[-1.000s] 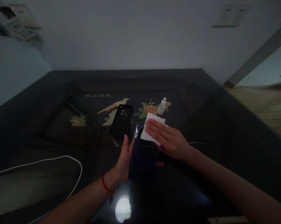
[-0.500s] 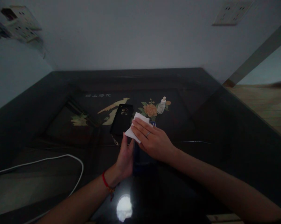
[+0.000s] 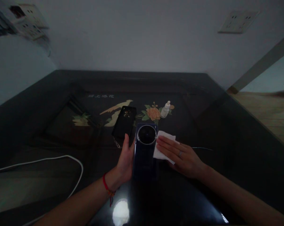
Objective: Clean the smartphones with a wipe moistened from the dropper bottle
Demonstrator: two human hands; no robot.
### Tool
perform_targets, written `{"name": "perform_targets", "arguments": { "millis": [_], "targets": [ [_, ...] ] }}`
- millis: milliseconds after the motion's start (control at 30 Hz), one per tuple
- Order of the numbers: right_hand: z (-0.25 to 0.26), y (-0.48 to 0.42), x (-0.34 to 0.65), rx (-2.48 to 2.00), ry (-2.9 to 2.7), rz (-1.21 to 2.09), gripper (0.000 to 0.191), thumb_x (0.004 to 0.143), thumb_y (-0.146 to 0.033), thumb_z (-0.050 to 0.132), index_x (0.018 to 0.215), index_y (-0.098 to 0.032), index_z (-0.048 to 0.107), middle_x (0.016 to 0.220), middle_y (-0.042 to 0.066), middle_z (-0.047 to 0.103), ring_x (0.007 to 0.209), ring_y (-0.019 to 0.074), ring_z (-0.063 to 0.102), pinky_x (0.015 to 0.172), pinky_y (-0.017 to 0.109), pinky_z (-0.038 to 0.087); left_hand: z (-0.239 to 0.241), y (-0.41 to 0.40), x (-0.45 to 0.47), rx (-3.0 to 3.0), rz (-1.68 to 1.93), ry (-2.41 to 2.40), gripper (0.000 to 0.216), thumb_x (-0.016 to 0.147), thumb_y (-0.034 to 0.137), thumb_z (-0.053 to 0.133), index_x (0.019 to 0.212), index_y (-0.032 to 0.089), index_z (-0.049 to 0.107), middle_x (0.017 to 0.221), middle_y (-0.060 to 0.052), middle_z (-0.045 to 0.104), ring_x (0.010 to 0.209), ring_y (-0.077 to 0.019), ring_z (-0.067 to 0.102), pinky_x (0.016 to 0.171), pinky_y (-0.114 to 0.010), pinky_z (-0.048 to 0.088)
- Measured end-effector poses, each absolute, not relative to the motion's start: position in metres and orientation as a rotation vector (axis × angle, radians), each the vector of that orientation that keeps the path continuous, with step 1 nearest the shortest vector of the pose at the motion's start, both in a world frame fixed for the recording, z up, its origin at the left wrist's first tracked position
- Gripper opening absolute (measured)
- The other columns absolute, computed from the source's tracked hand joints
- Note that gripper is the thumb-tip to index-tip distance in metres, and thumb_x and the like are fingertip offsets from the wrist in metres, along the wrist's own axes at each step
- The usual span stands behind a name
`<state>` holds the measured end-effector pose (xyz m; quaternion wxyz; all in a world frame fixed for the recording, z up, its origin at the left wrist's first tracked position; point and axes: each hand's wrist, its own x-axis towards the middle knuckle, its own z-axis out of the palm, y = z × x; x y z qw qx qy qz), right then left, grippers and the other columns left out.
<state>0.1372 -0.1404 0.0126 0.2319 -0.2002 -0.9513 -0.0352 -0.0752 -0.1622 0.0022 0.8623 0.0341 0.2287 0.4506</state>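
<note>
Left grip (image 3: 126, 163): holding a dark blue phone (image 3: 144, 160) by its left edge, camera ring facing up; phone just right of this grip. Right grip (image 3: 183, 157): holding a white cloth (image 3: 159, 153) under its fingers, beside the phone's right edge. Black phone case (image 3: 124, 122), with chain (image 3: 117, 143): on the surface (image 3: 203, 125), beyond the left grip. Dropper bottle (image 3: 165, 112): beyond the right grip.

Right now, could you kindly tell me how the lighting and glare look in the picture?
In the head view, light is dim overall; a bright white glare patch sits on the glossy dark table; the lower end of the phone fades into darkness; the left wall sockets look soft.
</note>
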Motion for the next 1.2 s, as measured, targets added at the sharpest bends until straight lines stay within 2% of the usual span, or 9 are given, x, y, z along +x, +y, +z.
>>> {"name": "perform_targets", "arguments": {
  "millis": [167, 267, 400, 500, 633, 767, 967, 1133, 1200],
  "targets": [
    [0.035, -0.119, 0.115, -0.684, -2.408, 0.025, 0.037, 0.089, -0.013, 0.039, 0.124, -0.005, 0.047, 0.128, 0.017, 0.051, 0.128, 0.0191, 0.037, 0.103, 0.039, 0.039, 0.003, -0.166, -0.076, 0.166, 0.850, 0.289, 0.064, 0.080, 0.066, 0.030, 0.124, 0.024, 0.048, 0.119, -0.013, 0.059, 0.112, -0.0365, 0.051, 0.096, -0.062, 0.027],
    [0.052, -0.106, 0.089, -0.567, -2.503, 0.097, 0.032, 0.091, -0.018, 0.037, 0.117, -0.008, 0.054, 0.123, 0.013, 0.057, 0.122, 0.0176, 0.045, 0.101, 0.035, 0.042, 0.002, -0.168, -0.077, 0.224, 0.832, 0.281, 0.061, 0.083, 0.064, 0.026, 0.118, 0.023, 0.053, 0.111, -0.013, 0.063, 0.106, -0.0345, 0.056, 0.096, -0.063, 0.025],
    [0.060, -0.097, 0.089, -0.607, -2.560, 0.166, 0.032, 0.093, -0.022, 0.035, 0.113, -0.010, 0.056, 0.119, 0.010, 0.060, 0.116, 0.0169, 0.052, 0.096, 0.035, 0.045, 0.002, -0.169, -0.078, 0.255, 0.838, 0.257, 0.065, 0.080, 0.067, 0.025, 0.125, 0.025, 0.047, 0.128, -0.015, 0.052, 0.120, -0.0394, 0.042, 0.098, -0.062, 0.022],
    [0.052, -0.102, 0.111, -0.693, -2.519, 0.137, 0.032, 0.092, -0.019, 0.036, 0.118, -0.009, 0.052, 0.123, 0.012, 0.057, 0.120, 0.0167, 0.048, 0.098, 0.036, 0.044, 0.003, -0.168, -0.078, 0.218, 0.834, 0.220, 0.067, 0.080, 0.068, 0.025, 0.129, 0.026, 0.044, 0.133, -0.013, 0.047, 0.123, -0.0406, 0.037, 0.099, -0.063, 0.021],
    [0.031, -0.124, 0.135, -0.670, -2.553, -0.019, 0.043, 0.088, -0.013, 0.042, 0.131, -0.007, 0.039, 0.132, 0.016, 0.047, 0.130, 0.0201, 0.034, 0.102, 0.040, 0.040, 0.001, -0.167, -0.080, 0.177, 0.794, 0.187, 0.073, 0.080, 0.069, 0.022, 0.127, 0.019, 0.048, 0.127, -0.016, 0.052, 0.118, -0.0378, 0.045, 0.098, -0.061, 0.024],
    [0.017, -0.155, 0.134, -0.598, -2.632, -0.125, 0.044, 0.090, -0.020, 0.038, 0.130, -0.001, 0.039, 0.133, 0.019, 0.045, 0.132, 0.0254, 0.027, 0.099, 0.040, 0.043, -0.002, -0.164, -0.080, 0.091, 0.841, 0.306, 0.069, 0.080, 0.067, 0.028, 0.129, 0.021, 0.046, 0.118, -0.013, 0.059, 0.110, -0.0321, 0.053, 0.097, -0.054, 0.029],
    [0.026, -0.169, 0.108, -0.395, -2.750, -0.038, 0.042, 0.094, -0.024, 0.029, 0.125, -0.004, 0.047, 0.132, 0.015, 0.047, 0.130, 0.0235, 0.032, 0.096, 0.034, 0.045, 0.005, -0.162, -0.079, 0.102, 0.711, 0.287, 0.090, 0.075, 0.075, 0.018, 0.133, 0.010, 0.040, 0.118, -0.017, 0.058, 0.108, -0.0283, 0.055, 0.097, -0.040, 0.033],
    [0.035, -0.146, 0.079, -0.496, -2.669, -0.081, 0.038, 0.092, -0.020, 0.035, 0.122, -0.001, 0.048, 0.130, 0.018, 0.048, 0.129, 0.0238, 0.035, 0.099, 0.037, 0.042, 0.009, -0.164, -0.078, -0.025, 0.924, 0.585, 0.074, 0.086, 0.060, 0.022, 0.130, 0.005, 0.042, 0.095, -0.013, 0.068, 0.099, -0.0224, 0.061, 0.094, -0.034, 0.038],
    [0.031, -0.148, 0.073, -0.474, -2.692, -0.077, 0.037, 0.092, -0.020, 0.035, 0.121, -0.002, 0.049, 0.130, 0.018, 0.049, 0.128, 0.0241, 0.036, 0.100, 0.038, 0.041, 0.010, -0.163, -0.077, -0.041, 0.899, 0.575, 0.075, 0.085, 0.061, 0.025, 0.129, 0.004, 0.043, 0.098, -0.014, 0.067, 0.101, -0.0226, 0.060, 0.092, -0.032, 0.040]
  ]
}}
